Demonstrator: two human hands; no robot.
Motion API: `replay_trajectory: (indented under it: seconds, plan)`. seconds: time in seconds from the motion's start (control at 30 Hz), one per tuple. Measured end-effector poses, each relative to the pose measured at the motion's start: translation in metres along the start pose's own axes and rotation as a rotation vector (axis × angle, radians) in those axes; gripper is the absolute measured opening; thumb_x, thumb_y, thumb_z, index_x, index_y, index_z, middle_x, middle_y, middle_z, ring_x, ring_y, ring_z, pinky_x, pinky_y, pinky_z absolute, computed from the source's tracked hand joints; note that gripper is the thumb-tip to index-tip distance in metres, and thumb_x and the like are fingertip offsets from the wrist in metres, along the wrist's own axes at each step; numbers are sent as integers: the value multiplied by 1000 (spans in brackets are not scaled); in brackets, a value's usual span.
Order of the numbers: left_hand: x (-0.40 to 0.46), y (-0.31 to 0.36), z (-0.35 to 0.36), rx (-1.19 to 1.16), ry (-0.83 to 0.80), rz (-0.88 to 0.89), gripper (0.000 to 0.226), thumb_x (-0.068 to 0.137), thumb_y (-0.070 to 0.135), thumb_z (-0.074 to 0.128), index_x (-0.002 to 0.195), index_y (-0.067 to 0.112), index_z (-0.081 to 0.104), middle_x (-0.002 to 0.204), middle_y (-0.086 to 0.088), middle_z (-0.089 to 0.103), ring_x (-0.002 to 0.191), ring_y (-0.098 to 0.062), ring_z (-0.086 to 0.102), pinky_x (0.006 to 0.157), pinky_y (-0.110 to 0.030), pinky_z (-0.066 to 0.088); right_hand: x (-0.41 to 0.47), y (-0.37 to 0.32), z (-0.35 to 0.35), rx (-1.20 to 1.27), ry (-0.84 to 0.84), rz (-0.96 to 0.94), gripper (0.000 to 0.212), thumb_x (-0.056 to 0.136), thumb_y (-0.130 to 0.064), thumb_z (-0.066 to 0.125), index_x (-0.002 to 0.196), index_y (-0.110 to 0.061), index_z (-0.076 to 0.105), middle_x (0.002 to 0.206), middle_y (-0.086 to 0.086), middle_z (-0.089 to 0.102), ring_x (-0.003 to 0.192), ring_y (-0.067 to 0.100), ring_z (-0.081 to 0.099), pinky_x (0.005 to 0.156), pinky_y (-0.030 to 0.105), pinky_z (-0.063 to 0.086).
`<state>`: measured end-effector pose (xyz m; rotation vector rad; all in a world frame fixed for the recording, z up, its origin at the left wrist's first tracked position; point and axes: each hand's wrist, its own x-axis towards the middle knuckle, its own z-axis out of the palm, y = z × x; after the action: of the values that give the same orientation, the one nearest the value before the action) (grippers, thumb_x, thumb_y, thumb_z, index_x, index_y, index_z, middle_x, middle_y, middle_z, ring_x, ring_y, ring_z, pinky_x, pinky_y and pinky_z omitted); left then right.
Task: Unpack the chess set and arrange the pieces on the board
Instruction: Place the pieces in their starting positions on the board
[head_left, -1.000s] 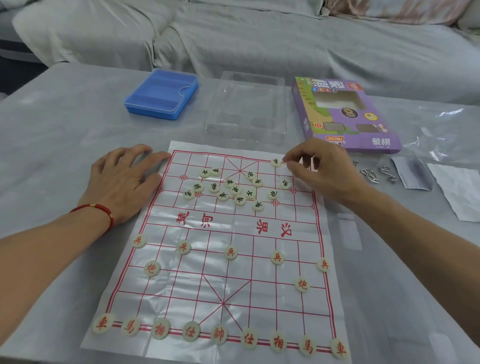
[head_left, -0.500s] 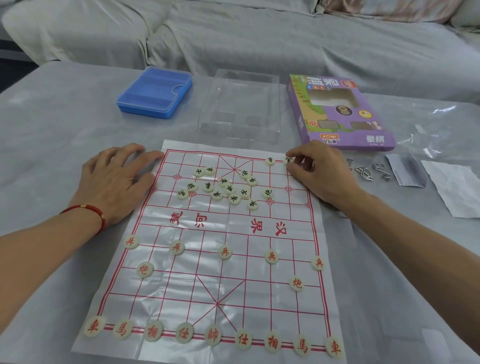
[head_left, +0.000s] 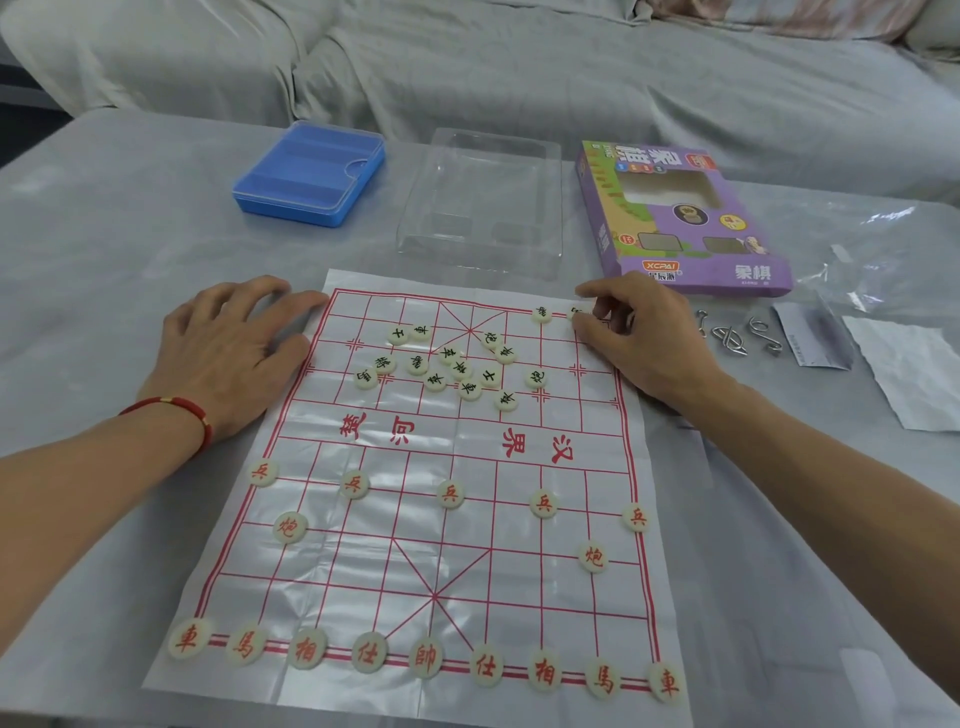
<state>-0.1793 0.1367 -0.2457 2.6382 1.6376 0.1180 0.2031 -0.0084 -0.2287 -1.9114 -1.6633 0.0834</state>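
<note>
**Black's back rank going down, one piece at a time**

The board (head_left: 467, 519), a thin printed sheet, lies flat on the tabletop (head_left: 104, 260). Its near half is finished: the red pieces (head_left: 426, 657) stand in their full opening order. The far half is barely begun. Most of the black pieces (head_left: 460, 370) sit in a loose heap in the middle of that half, some touching one another. One placed piece (head_left: 541, 313) stands on the far edge line, and just beside it the held piece (head_left: 575, 313) is being set on the next crossing toward the far right corner.

The right hand (head_left: 641, 338) pinches that piece between thumb and forefinger, the other fingers curled under. The left hand (head_left: 228, 353) lies flat and spread, its fingers (head_left: 306, 300) reaching the sheet's left edge and apparently steadying it.

The step in hand, as I judge it, is filling black's far row from the right. The next move calls for letting go cleanly on the crossing, then picking the correct piece out of the heap without scattering its neighbours.

Beyond the board lie a clear plastic tray (head_left: 480, 208), a blue case (head_left: 310, 174) and the purple box (head_left: 680, 218); metal puzzle rings (head_left: 737, 336) sit to the right.
</note>
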Motion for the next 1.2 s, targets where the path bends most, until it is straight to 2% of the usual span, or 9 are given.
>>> replay_trajectory:
  seconds: [0.1,0.2,0.3,0.43,0.5,0.7,0.83,0.97,1.2]
  plan:
    - [0,0,0,3,0,-4,62,89,62,19,149,47,27,154,2,33,141,-32,28,112,-60,27,-9,-16,-5,-30,14,-212,19,91,-27,71,108,-19,71,88,-6,59,72,10,51,71,24,46]
    - [0,1,0,-3,-2,-7,62,89,62,19,149,47,28,154,1,32,142,-33,27,112,-61,26,-20,-35,-7,4,-136,-316,24,90,-38,69,107,-21,70,87,-9,61,73,10,53,70,25,46]
    - [0,1,-1,-13,-3,-5,62,89,62,19,149,47,28,154,2,32,142,-32,27,112,-61,26,-27,-43,-3,-108,-248,-326,30,90,-48,66,111,-26,68,94,-12,61,82,7,53,74,27,49]
    - [0,-1,0,-20,4,-3,63,89,63,18,149,47,28,153,2,33,141,-32,28,112,-61,26,-26,-39,-8,-73,-281,-315,18,92,-30,69,108,-23,71,95,-11,63,81,6,56,76,31,53]
    - [0,-1,0,-21,5,1,63,89,63,17,149,47,28,153,3,33,141,-32,28,111,-61,27,-26,-33,-14,-61,-275,-293,16,90,-28,70,106,-23,71,93,-12,63,79,7,56,74,32,53]
    - [0,-2,1,-10,6,-4,63,89,63,18,149,47,26,153,2,33,141,-33,28,111,-61,28,-32,-33,-6,-101,-235,-196,37,89,-52,67,118,-28,63,99,-13,59,81,6,51,74,27,49]
    - [1,0,0,-14,3,-12,62,89,62,19,149,47,27,153,1,33,141,-34,28,110,-63,28,-29,-35,-4,-104,-220,-223,28,92,-44,66,111,-24,69,100,-10,61,83,7,54,77,31,52]
    - [0,-1,0,-22,10,-9,62,90,62,19,149,47,26,153,3,33,141,-33,27,110,-63,27,-29,-24,-15,-109,-230,-214,23,91,-37,69,110,-25,71,95,-12,60,76,11,56,73,32,51]
    - [1,-2,3,-11,15,0,60,92,61,23,149,46,27,152,2,34,140,-34,29,109,-63,29,-31,-17,-21,-115,-258,-167,29,90,-39,71,114,-24,71,97,-10,61,75,11,57,69,17,43]
